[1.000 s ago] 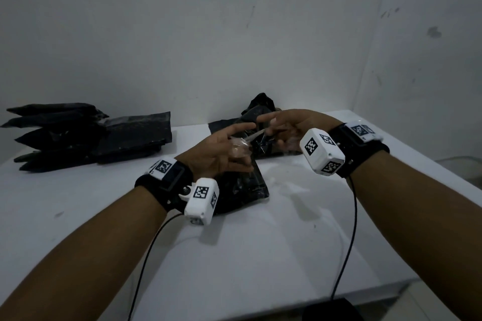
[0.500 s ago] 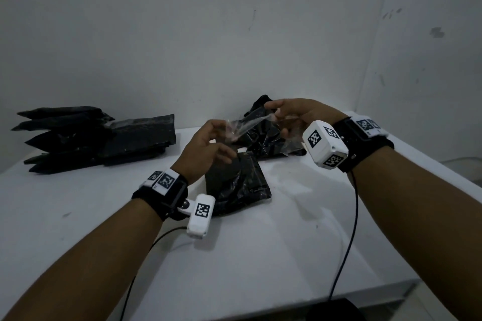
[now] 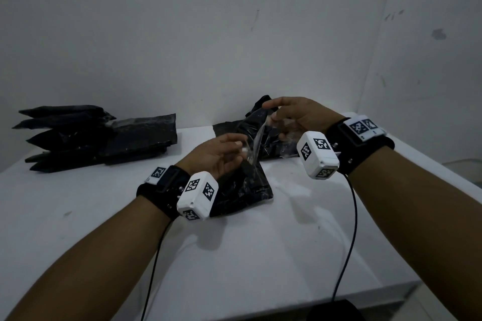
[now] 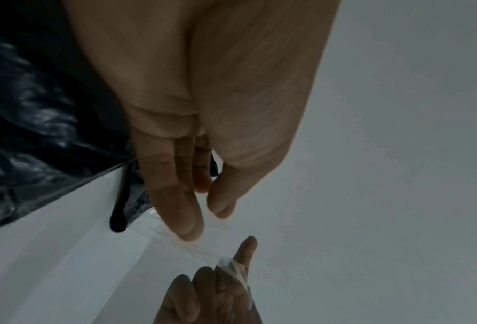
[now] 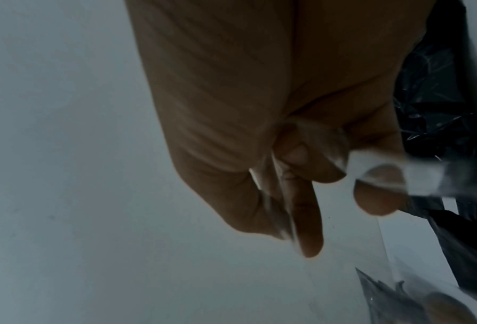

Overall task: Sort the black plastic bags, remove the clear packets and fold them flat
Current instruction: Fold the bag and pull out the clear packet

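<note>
black plastic bags [image 3: 242, 182] (glossy), clear packet [image 3: 257, 142], seemingly colourless, white table [image 3: 260, 255]

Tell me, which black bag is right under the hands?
The small folded black bag lying alone on the table, nearest the person. The big stack sits far left, and the crumpled pile lies behind, by the wall.

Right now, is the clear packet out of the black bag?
Out: the clear packet hangs in the air between both hands, above the black bag lying on the table.
</note>
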`<action>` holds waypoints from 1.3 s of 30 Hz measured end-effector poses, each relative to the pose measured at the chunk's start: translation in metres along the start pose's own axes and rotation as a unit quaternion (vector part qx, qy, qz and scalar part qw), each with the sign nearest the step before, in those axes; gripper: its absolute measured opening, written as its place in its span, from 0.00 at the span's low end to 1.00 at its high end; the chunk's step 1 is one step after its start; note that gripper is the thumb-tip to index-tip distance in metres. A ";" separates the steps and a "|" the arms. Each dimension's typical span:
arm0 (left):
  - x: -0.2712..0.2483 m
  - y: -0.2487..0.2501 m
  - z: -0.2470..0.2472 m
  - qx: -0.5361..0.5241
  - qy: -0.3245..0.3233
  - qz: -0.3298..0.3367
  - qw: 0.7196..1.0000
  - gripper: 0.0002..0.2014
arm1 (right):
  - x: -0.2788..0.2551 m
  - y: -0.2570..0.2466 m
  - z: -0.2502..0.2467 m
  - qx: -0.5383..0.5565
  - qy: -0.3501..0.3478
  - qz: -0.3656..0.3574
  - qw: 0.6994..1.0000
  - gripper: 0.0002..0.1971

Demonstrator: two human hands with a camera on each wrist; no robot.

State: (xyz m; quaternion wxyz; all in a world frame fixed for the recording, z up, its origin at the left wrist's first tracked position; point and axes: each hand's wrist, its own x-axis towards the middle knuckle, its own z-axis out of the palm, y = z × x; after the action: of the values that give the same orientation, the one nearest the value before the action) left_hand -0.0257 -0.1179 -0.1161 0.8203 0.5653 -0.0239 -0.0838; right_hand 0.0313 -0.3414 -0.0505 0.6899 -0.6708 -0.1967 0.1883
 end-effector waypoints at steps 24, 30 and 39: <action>0.022 -0.008 -0.003 0.309 0.116 0.114 0.937 0.17 | 0.006 0.011 0.000 -0.020 0.018 0.007 1.000 0.23; 0.026 -0.018 -0.011 0.330 0.156 0.176 0.914 0.11 | 0.006 0.016 -0.006 -0.033 0.043 -0.001 0.999 0.18; 0.040 -0.023 -0.033 0.218 0.290 0.257 0.896 0.11 | 0.011 0.028 -0.015 -0.010 0.120 0.042 0.992 0.09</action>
State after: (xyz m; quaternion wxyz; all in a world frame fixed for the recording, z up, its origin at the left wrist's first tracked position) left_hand 0.0151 -0.1021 -0.1520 0.6402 0.7032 0.0530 0.3048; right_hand 0.0490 -0.3474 -0.0790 0.6932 -0.7030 -0.0863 0.1337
